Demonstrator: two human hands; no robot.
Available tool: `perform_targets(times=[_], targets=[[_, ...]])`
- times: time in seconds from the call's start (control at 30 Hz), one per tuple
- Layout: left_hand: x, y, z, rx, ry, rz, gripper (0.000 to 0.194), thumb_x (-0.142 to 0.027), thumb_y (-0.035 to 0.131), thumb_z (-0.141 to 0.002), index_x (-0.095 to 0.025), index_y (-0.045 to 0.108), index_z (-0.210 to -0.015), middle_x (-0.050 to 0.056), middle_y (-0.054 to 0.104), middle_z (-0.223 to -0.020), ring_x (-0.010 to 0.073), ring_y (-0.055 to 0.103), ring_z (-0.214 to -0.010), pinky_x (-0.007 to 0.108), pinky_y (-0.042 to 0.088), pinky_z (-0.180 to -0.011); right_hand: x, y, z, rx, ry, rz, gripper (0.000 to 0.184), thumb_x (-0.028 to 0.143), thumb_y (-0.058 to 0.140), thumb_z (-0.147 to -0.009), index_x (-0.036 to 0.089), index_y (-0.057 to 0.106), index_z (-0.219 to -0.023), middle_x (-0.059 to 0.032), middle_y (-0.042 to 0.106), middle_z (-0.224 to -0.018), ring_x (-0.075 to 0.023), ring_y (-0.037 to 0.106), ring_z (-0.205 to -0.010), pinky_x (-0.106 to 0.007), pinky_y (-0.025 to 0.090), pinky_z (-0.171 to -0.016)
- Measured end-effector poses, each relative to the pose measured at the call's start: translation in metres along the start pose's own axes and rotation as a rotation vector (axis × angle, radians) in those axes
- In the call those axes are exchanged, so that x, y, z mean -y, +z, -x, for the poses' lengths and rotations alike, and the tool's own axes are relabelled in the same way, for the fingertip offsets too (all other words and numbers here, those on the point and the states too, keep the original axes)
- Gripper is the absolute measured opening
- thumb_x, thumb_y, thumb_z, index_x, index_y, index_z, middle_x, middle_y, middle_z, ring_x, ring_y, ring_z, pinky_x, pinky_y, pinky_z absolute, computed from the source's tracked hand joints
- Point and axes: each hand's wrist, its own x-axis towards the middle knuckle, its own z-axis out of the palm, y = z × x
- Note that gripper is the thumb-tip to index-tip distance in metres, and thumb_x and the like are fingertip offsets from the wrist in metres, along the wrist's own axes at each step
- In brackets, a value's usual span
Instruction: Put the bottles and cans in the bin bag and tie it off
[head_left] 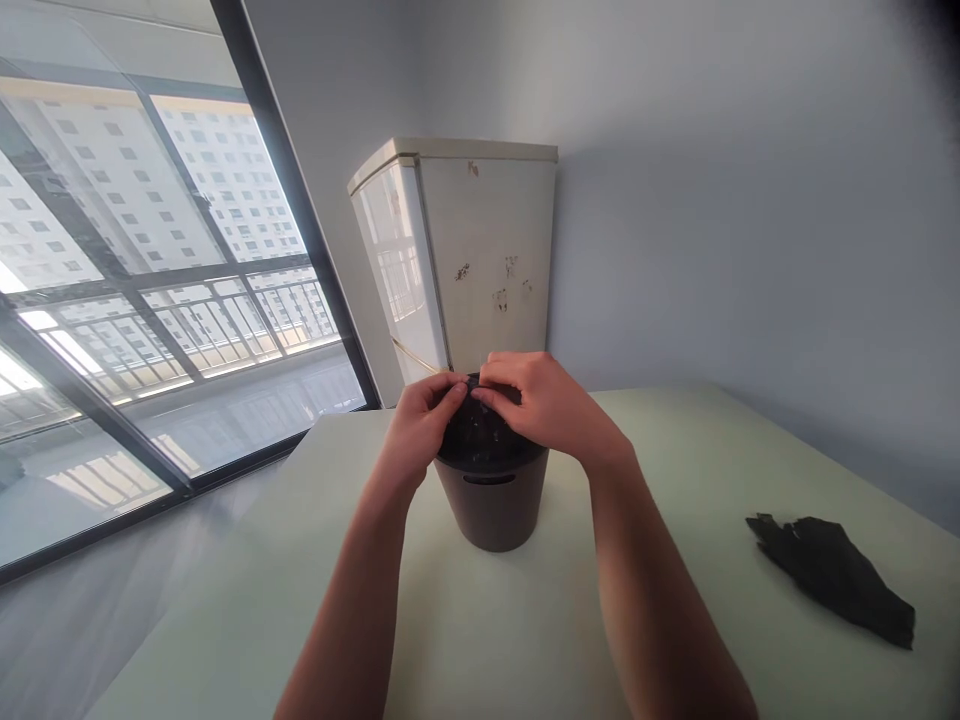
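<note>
A brown-grey trash can (491,510) stands upright on the pale green table, with a slot-shaped handle opening below its rim. Black plastic of a garbage bag (480,430) shows at the can's mouth. Above the rim, my left hand (424,420) pinches the bag between thumb and fingers. My right hand (529,400) is closed on the same bag, its fingertips close to those of the left. The bag's lower part is hidden inside the can or behind my hands.
On the right of the table (300,600) lies a folded piece of black plastic (836,575). A worn white refrigerator (487,230) stands behind the table. Glass sliding doors (150,250) are at the left, and a grey wall (735,200) at the right.
</note>
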Motion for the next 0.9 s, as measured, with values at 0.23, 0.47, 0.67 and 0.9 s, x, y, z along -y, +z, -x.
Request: perform_targets(times=[0.23, 0.47, 0.67, 0.9], targets=[[0.008, -0.012, -0.007, -0.135, -0.007, -0.059, 0.034, -0.046, 0.084, -0.079, -0.017, 0.084, -0.097, 0.01, 0.081, -0.097, 0.0266, 0.074, -0.091, 0.037, 0.057, -0.083, -0.012, -0.009, 0.003, 0.029, 0.133, -0.045, 0.032, 0.028, 0.058, -0.094, 0.02, 0.046, -0.066, 0.0019, 0.051, -0.068, -0.0123, 0.041, -0.063, -0.031, 0.029, -0.061], [0.009, -0.028, -0.01, -0.256, 0.005, -0.351, 0.022, -0.042, 0.082, -0.079, -0.023, 0.085, -0.09, 0.006, 0.082, -0.094, 0.027, 0.076, -0.093, 0.038, 0.058, -0.085, -0.022, -0.031, 0.017, 0.141, 0.382, -0.001, 0.032, 0.03, 0.057, -0.089, 0.019, 0.041, -0.063, 0.0036, 0.037, -0.062, -0.0104, 0.03, -0.058, -0.031, 0.023, -0.054], [0.017, -0.039, -0.016, -0.263, -0.038, -0.591, 0.012, -0.032, 0.075, -0.082, -0.024, 0.084, -0.081, 0.004, 0.082, -0.086, 0.0257, 0.075, -0.082, 0.039, 0.057, -0.077, -0.032, -0.049, 0.034, 0.25, 0.574, 0.076, 0.037, 0.028, 0.059, -0.083, 0.019, 0.028, -0.064, 0.0035, 0.027, -0.063, -0.0105, 0.018, -0.058, -0.032, 0.014, -0.052], [0.005, -0.024, -0.007, -0.146, 0.095, -0.504, 0.02, -0.039, 0.077, -0.083, -0.026, 0.084, -0.096, 0.004, 0.081, -0.092, 0.0226, 0.074, -0.08, 0.038, 0.057, -0.078, -0.014, -0.04, 0.024, -0.125, 0.531, -0.013, 0.031, 0.039, 0.059, -0.092, 0.021, 0.051, -0.069, 0.0031, 0.045, -0.062, -0.0104, 0.036, -0.056, -0.028, 0.029, -0.054]])
